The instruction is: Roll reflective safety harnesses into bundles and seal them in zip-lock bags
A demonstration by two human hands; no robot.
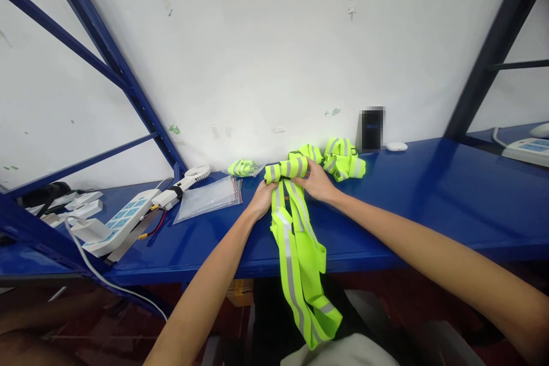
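A neon yellow strap harness point(288, 240) with grey reflective stripes lies partly rolled on the blue table, its loose straps hanging over the front edge. My left hand point(262, 199) is closed on the left end of the roll. At the roll's right end my right hand point(317, 181) grips it, fingers wrapped behind. Behind the roll and to its right sit two more bundles of yellow straps, one partly hidden point(312, 152) and one bunched up point(343, 160). A small folded yellow bundle point(242, 167) rests on a clear bag to the left.
Clear zip bags point(210, 199), a small white fan point(198, 173) and a white power strip point(124, 223) with cables lie on the left. A black object point(372, 130) and a white case point(397, 147) stand near the wall. Blue metal frame posts flank the table point(412, 200).
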